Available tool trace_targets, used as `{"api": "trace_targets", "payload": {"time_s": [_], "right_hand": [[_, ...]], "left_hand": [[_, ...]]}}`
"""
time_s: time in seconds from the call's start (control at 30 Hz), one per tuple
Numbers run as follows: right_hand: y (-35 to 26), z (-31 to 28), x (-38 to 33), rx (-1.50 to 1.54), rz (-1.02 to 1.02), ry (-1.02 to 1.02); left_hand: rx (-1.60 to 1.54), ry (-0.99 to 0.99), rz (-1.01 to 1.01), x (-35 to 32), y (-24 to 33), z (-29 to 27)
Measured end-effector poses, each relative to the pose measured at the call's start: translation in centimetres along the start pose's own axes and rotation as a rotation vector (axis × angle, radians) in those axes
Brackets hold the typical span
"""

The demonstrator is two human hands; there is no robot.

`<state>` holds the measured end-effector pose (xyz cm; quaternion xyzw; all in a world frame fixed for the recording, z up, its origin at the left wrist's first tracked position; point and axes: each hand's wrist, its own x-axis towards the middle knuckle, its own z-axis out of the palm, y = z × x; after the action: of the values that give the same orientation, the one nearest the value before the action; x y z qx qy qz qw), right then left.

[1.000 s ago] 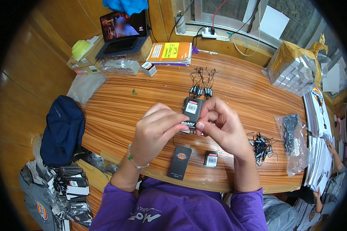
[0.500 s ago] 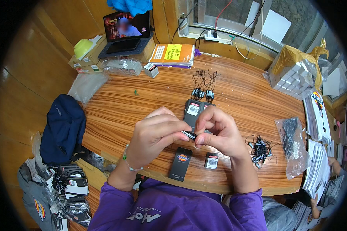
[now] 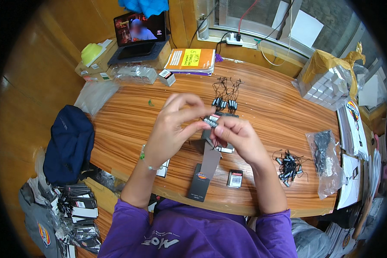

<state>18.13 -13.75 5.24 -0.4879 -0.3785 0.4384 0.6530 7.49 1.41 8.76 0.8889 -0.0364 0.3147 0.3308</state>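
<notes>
Both my hands are raised over the middle of the table around a small black string seal (image 3: 210, 122) with white lettering. My right hand (image 3: 238, 136) pinches its right end between thumb and fingers. At its left end is the thumb of my left hand (image 3: 171, 124), with the index finger curled above, slightly blurred. Below the right fingers a plain grey-brown hang tag (image 3: 212, 158) hangs tilted, apparently on the seal's dark cord. It partly covers a dark grey hang tag (image 3: 199, 185) with a coloured logo on the table. Stacked dark tags with stickers (image 3: 225, 149) lie behind, mostly hidden by my hands.
Several string seals (image 3: 231, 104) lie in rows beyond my hands; a loose pile of seals (image 3: 290, 167) is at right beside a clear plastic bag (image 3: 329, 172). A small stickered tag stack (image 3: 234, 178) lies near the front edge. Boxes (image 3: 324, 88) stand back right, a laptop (image 3: 139, 36) back left.
My hands have moved up and away from me with the seal. A grey-brown tag now hangs below my right hand. My left index finger has lifted off the seal.
</notes>
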Motion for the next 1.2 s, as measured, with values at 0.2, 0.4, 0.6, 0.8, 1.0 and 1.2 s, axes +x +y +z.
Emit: {"api": "trace_targets", "payload": {"time_s": [0.2,0.4,0.6,0.8,1.0,1.2], "right_hand": [[0.7,-1.1,0.9,0.412,-0.115,0.252],[0.0,-1.7,0.5,0.498,-0.162,0.276],[0.2,-2.5,0.8,0.448,-0.183,0.306],[0.2,-3.1,1.1,0.397,-0.205,0.428],[-0.6,-6.6,1.9,0.396,-0.382,0.451],[-3.2,-11.2,5.3,0.118,-0.35,0.528]], "left_hand": [[0.005,0.12,0.068,-1.4,0.5,3.6],[-0.206,0.133,-0.158,-1.6,-0.2,5.8],[-0.661,0.13,-0.372,-1.4,-1.6,6.4],[-0.609,0.092,-0.353,-1.5,-2.0,6.7],[-0.649,-0.009,-0.452,-1.3,-4.0,7.3],[-0.73,-0.159,-0.601,-0.3,-7.3,10.8]]}}
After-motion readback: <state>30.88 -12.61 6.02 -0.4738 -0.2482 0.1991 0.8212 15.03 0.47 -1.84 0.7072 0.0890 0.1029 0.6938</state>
